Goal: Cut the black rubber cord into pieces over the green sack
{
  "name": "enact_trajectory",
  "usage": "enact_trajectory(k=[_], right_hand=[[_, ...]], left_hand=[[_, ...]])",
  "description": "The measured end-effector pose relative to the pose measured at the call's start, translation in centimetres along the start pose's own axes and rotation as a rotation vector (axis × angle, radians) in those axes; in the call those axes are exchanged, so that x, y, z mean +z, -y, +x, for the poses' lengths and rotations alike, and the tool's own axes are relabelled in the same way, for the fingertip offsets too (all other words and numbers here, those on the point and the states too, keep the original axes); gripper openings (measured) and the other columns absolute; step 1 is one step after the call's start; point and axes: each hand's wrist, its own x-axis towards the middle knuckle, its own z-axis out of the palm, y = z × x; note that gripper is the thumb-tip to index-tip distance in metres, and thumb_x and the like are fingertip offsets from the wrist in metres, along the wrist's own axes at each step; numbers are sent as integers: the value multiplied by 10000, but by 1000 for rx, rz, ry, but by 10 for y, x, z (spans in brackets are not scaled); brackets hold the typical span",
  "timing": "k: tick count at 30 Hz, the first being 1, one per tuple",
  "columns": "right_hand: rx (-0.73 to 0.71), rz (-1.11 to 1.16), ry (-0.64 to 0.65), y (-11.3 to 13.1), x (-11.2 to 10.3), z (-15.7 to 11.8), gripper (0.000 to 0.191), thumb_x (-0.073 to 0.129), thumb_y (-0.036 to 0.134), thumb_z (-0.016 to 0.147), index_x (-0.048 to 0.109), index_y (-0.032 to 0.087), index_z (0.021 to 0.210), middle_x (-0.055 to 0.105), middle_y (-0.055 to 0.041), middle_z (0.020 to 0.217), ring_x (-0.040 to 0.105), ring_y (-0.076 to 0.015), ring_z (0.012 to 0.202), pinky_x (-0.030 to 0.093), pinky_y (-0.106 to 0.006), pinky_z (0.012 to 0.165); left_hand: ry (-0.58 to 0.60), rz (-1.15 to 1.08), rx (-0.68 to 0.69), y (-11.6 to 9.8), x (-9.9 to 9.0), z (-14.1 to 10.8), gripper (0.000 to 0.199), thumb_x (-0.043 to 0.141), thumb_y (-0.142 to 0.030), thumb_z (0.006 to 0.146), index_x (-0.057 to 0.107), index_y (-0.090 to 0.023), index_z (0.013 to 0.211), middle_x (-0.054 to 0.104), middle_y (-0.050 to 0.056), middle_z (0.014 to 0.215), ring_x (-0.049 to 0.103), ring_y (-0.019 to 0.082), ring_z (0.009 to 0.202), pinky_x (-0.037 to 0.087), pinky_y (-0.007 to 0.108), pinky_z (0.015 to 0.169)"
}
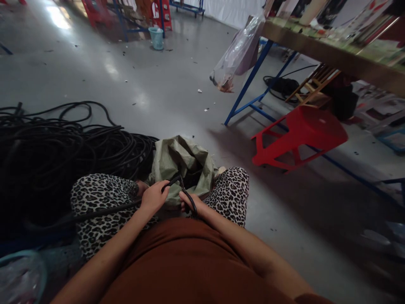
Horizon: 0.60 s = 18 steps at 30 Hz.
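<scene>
Seated posture noted; both forearms were extended forward and down between the knees, elbows bent. The left hand [154,196] was held palm-down, its fingers curled around a black cable [107,210], which was gripped just behind the fingertips and ran back leftward across the leopard-print thigh [95,198]. The right hand [190,203] was set lower, wrist bent inward, fingers closed on the same cable where it looped over the knuckles. Between the two sets of fingers a short arc of cable was seen. Just beyond the fingertips, an open green sack [182,162] was found, touching the knees. Left of the left fingers, a large heap of black cable [57,147] was recorded. Well right of the right fingers, a red stool [303,133] was noted.
</scene>
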Motion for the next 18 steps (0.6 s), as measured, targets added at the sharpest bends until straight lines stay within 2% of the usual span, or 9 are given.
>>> enact_trajectory(k=[4,18], right_hand=[[-58,-2,16,-5,-2,3,426,502,538,789,539,113,791,548,-34,635,540,-104,471,420,-208,453],[-53,-33,34,-9,-4,9,507,496,609,744,549,109,801,564,-23,632,554,-95,477,393,-180,432]], left_hand=[[-2,3,6,1,1,-1,336,402,-351,822,589,-246,1081,633,14,1095,580,169,985,435,263,858],[0,-31,36,1,3,-5,331,411,-344,816,590,-251,1078,641,4,1076,581,157,974,437,260,864]])
